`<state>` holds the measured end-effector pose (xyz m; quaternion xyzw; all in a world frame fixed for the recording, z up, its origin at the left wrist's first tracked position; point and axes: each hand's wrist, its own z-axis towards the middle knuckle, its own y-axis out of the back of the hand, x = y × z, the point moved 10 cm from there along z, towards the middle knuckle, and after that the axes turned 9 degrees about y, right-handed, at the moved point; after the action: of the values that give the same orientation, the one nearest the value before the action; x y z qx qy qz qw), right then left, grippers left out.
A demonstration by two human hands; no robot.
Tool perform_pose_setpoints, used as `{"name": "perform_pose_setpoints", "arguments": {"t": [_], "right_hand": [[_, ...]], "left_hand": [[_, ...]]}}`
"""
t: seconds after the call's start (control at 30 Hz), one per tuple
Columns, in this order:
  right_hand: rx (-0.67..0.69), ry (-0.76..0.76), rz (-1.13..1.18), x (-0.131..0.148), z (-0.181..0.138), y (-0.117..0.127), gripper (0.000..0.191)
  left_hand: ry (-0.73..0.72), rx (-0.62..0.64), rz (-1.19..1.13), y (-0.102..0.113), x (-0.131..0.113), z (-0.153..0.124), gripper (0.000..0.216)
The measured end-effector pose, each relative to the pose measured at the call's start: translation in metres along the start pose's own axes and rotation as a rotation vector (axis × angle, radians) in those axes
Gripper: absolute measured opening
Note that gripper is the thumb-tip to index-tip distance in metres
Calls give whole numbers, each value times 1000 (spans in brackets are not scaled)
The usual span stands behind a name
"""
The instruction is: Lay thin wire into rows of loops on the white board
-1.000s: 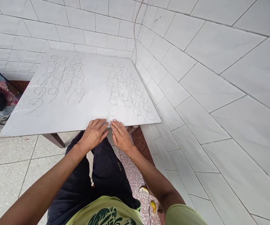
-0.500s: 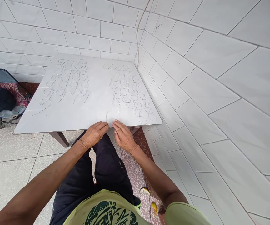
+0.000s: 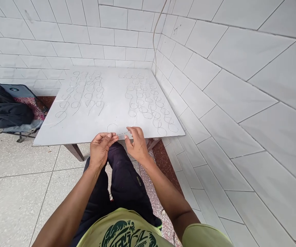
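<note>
My left hand [image 3: 102, 146] is at the front edge of the white board [image 3: 83, 132], its thumb and fingers pinched on a thin dark wire [image 3: 122, 133]. Part of the wire curves into a round loop [image 3: 112, 125] above my left fingertips, and a straight length runs right. My right hand [image 3: 137, 143] is beside its far end, thumb spread away from the fingers. The wire reaches the right fingertips, but a grip there does not show. Rows of similar thin loops lie farther back, some at the left [image 3: 76, 104] with loose tails, others at the right [image 3: 144, 103].
The board lies on a table with dark wooden legs [image 3: 74, 151], against tiled walls [image 3: 204, 89] at the back and right. A cable [image 3: 154, 41] hangs in the corner. To the left stands a folding chair [image 3: 32, 125] with dark cloth [image 3: 15, 115] on it.
My hands were close together over the edge. Now my left hand has turned with its palm side up, my right fingers have opened, and the wire shows a rounder loop. The view has shifted left.
</note>
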<state>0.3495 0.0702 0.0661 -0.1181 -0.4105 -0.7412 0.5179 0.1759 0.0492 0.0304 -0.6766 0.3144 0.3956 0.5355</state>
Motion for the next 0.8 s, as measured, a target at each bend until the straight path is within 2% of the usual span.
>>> {"name": "perform_pose_setpoints", "arguments": {"t": [0.07,0.13,0.23,0.33,0.4,0.47,0.57,0.67,0.8], "right_hand": [[122,175,-130,18,3,-6,45],[234,284,-189,26,1,-16,45],[306,345,-200,25,-5,-28,41],[305,325,-96,25,-10,-33,37],[265,232,70,24,-12,-30,32],[196,44,334,16,-13,-26,27],[141,-271,789,0,-20,-34,23],[133,-461,1066,-9,-26,-46,24],[127,-590,1198,-17,-35,-59,24]], "left_hand": [[10,19,31,3,-5,-2,25],[26,21,61,7,-8,-4,28],[58,26,90,9,-10,-8,31],[75,24,120,11,-11,-12,30],[63,4,143,15,-14,-13,30],[15,-60,168,25,-20,-14,30],[-32,-133,203,37,-26,-16,35],[44,-70,235,31,-20,-15,46],[114,63,293,9,-11,-13,56]]}}
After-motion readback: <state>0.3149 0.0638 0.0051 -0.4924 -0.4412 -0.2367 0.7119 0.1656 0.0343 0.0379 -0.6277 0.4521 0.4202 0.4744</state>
